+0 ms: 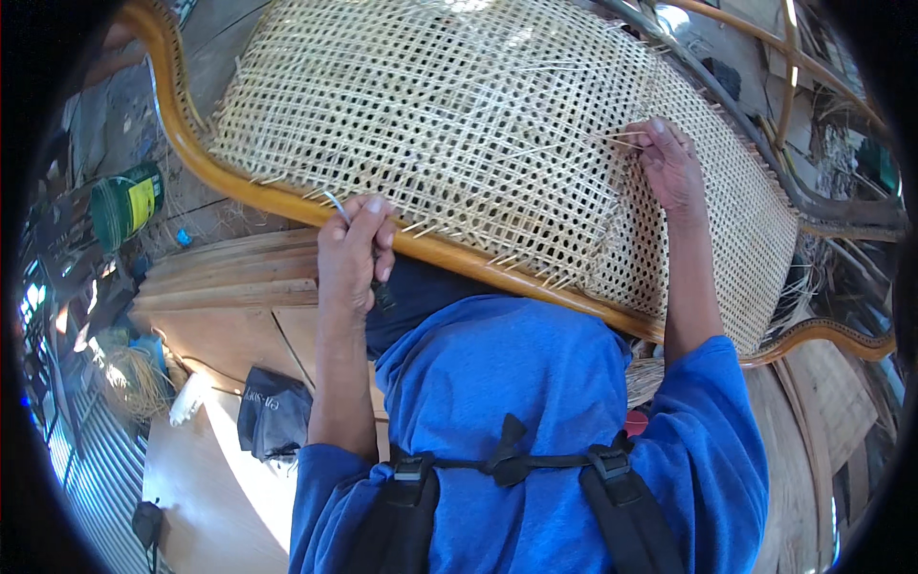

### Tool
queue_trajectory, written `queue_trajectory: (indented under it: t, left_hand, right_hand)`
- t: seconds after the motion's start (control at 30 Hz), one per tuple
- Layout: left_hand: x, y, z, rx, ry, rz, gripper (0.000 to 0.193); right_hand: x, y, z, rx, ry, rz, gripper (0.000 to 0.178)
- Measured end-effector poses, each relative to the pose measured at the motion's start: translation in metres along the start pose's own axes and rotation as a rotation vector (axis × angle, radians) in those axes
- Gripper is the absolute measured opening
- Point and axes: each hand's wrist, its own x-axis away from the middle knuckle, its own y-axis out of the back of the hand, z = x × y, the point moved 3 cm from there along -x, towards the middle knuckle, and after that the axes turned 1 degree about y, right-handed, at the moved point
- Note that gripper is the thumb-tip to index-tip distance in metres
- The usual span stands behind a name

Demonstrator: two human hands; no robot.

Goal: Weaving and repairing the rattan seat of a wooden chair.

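Observation:
A curved, varnished wooden frame (253,194) lies across my lap, with a woven cane panel (449,105) stretched over it. My left hand (354,247) is closed round an awl (333,201). Its thin, bent metal tip points at the frame's near edge, and its dark handle end shows below my fingers. Over the right part of the weave, my right hand (669,165) pinches a thin cane strand (617,138) between thumb and fingers. Short cane ends (504,259) stick out along the near rail.
A green tub (127,206) with a yellow label stands at the left. Below it are a bundle of loose cane (134,376) and a black bag (274,413) on boards. Wooden planks (225,273) lie left of my lap. Curved poles (789,72) and scraps fill the far right.

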Motion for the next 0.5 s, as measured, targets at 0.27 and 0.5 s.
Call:
queue_trajectory:
  t: [0.27, 0.5]
  left_hand:
    - [-0.003, -0.003, 0.005, 0.124, 0.045, 0.084, 0.021]
    - [0.002, -0.007, -0.003, -0.125, 0.048, 0.1, 0.025]
  right_hand:
    - [0.004, 0.024, -0.018, -0.702, 0.164, 0.163, 0.022]
    - [-0.006, -0.047, 0.029, -0.397, 0.126, -0.016, 0.025]
